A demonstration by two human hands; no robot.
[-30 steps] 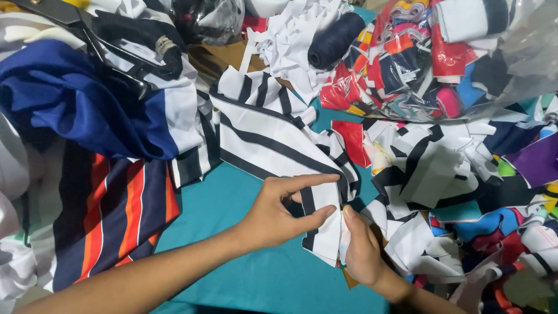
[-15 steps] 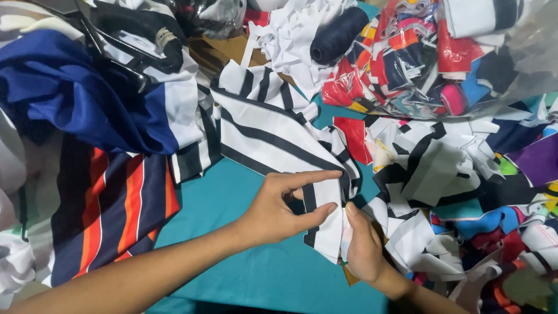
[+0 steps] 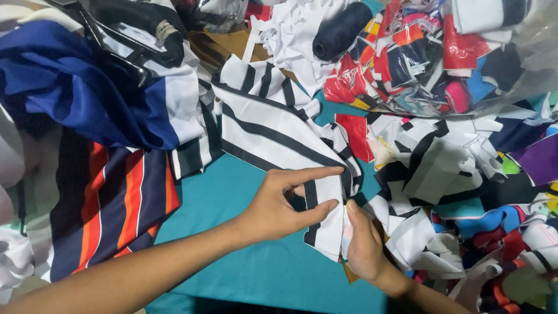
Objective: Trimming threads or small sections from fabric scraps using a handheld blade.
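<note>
My left hand and right hand both pinch shut on the striped cloth, which seems light, limp and floppy, best gripped along its edge.

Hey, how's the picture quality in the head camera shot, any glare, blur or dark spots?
Head view: mostly sharp and evenly lit; both the left hand and right hand on the striped cloth are crisp; glare whitens the clear plastic bag top right; the lower edge falls dark.

A teal table top shows between heaps of cloth. Even, soft light falls over it. No wall, floor or window is in view.
</note>
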